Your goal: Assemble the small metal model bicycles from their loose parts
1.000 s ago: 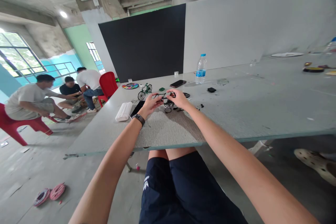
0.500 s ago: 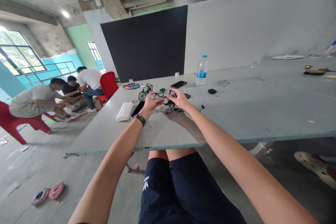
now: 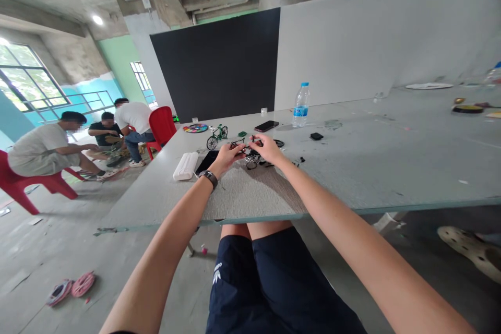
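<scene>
Both hands meet over the surface (image 3: 352, 167). Left hand (image 3: 227, 158) holds a thin dark frame (image 3: 237, 143), thumb and fingers narrow on it, probably because so slight a piece needs only a light pinch. Right hand (image 3: 268, 148) bent in at the frame's right end, fingertips drawn close; cannot tell whether they grip it or a separate small piece. Loose dark parts (image 3: 251, 164) lie beneath and right of the hands, seemingly grouped for easy reach. Green model bicycle (image 3: 212, 143) stands upright, far left of the hands, apparently in easy view. White case (image 3: 185, 166) sits left; phone (image 3: 266, 126) flat beyond the hands, bottle (image 3: 300, 109) far right, both beyond the parts.
</scene>
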`<state>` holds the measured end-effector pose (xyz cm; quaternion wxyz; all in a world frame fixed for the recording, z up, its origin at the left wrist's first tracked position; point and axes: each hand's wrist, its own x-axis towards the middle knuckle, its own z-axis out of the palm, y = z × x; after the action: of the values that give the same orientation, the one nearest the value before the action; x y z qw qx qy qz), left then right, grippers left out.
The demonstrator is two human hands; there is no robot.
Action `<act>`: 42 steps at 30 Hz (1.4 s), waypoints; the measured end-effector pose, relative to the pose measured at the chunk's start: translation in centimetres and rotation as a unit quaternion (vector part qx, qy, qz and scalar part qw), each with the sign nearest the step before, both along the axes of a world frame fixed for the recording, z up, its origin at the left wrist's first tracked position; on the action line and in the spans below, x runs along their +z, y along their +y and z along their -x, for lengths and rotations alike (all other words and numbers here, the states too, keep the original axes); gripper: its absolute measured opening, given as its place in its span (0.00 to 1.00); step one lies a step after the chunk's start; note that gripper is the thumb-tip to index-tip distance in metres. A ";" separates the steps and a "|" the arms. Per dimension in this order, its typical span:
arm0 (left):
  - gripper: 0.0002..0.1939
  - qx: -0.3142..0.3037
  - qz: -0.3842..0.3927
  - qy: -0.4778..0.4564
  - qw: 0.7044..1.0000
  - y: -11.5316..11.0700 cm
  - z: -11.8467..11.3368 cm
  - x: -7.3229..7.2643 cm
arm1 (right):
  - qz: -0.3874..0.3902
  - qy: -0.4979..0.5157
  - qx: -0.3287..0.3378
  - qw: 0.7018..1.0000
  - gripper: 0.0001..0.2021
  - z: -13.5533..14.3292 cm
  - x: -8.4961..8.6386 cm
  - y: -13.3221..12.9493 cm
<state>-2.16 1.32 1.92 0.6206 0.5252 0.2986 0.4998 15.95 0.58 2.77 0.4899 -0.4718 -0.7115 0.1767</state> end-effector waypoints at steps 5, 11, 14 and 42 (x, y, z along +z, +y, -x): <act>0.10 0.004 -0.001 0.006 1.000 0.1 0.1 0.1 | 0.000 -0.009 0.008 1.000 0.13 -0.1 -0.2 0.2; 0.09 0.016 0.026 0.004 1.000 -0.1 -0.1 0.2 | 0.024 -0.039 -0.054 0.998 0.21 -0.7 -0.4 0.8; 0.08 0.028 0.042 -0.003 0.999 -0.1 0.0 0.2 | 0.035 -0.045 -0.058 0.997 0.21 -0.8 -0.4 0.9; 0.08 0.026 0.051 0.016 0.998 -0.2 -0.1 0.0 | 0.124 -0.069 0.022 0.990 0.24 -0.3 0.3 -0.5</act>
<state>-2.06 1.14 1.89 0.6288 0.4930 0.3466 0.4914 16.26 0.03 3.07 0.3731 -0.5242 -0.7263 0.2418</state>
